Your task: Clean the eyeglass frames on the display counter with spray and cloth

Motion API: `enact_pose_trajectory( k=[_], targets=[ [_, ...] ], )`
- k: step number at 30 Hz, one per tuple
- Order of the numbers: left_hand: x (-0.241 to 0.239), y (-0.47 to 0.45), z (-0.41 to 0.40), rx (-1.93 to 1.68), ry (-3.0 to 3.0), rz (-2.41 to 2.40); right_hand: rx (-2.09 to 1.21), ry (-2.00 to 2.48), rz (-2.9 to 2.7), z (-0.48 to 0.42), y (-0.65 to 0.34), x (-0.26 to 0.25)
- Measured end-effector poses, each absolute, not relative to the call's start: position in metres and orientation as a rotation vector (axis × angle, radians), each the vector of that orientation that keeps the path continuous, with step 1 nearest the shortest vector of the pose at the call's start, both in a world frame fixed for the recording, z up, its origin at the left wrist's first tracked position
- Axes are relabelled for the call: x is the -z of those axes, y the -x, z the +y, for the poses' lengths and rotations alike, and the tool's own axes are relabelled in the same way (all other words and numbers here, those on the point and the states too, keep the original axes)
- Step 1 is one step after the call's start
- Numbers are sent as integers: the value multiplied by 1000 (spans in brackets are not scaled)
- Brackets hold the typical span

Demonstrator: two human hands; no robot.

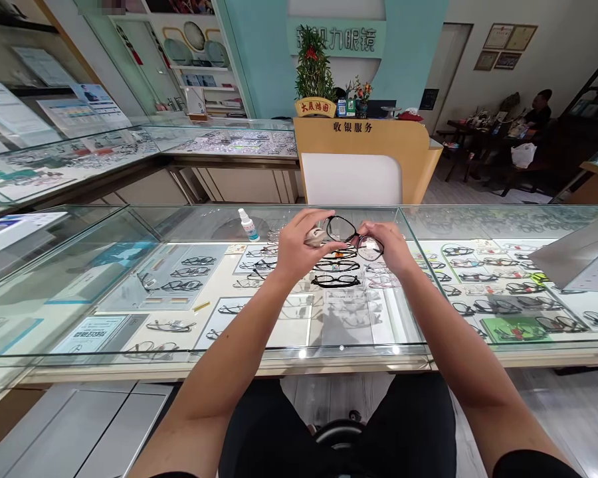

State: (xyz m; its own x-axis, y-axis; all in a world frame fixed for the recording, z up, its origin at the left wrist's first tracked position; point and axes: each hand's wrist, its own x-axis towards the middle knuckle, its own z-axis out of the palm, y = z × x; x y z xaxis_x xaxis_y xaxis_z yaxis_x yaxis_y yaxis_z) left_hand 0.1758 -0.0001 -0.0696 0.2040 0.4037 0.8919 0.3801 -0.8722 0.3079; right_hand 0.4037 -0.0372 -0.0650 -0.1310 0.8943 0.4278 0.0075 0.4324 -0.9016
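Note:
Both my hands are raised over a glass display counter point(129, 292) and hold a pair of black-framed glasses point(351, 237). My left hand point(296, 242) is closed round the left lens with a small pale cloth point(315, 237) pinched against it. My right hand point(386, 242) grips the right lens and frame between thumb and fingers. Beneath the glass lie several rows of spectacle frames point(336, 273).
A small white spray bottle point(248, 224) stands on the counter left of my hands. A yellow cashier desk point(379, 143) with a potted plant point(313, 70) is behind the counter. More glass cases point(70, 159) run along the left. A person point(538, 113) sits far right.

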Motion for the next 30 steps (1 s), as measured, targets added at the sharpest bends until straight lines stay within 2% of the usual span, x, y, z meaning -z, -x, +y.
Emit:
enact_pose_trajectory(
  k=[7, 13, 19, 22, 30],
  targets=[
    [68, -175, 4, -2192, -2221, 878, -184, 826, -1486, -40, -401, 71],
    [42, -178, -1, -2327, -2100, 885, 185, 819, -1488, -43, -391, 59],
    [-19, -176, 3, -2505, -2067, 747, 290, 800, -1529, -50, -391, -12],
    [-43, -175, 4, -2467, -2044, 767, 320, 834, -1557, -58, -391, -44],
    [-54, -163, -7, -2396, -2181, 785, 245, 957, -1580, -67, -395, -58]
  ],
)
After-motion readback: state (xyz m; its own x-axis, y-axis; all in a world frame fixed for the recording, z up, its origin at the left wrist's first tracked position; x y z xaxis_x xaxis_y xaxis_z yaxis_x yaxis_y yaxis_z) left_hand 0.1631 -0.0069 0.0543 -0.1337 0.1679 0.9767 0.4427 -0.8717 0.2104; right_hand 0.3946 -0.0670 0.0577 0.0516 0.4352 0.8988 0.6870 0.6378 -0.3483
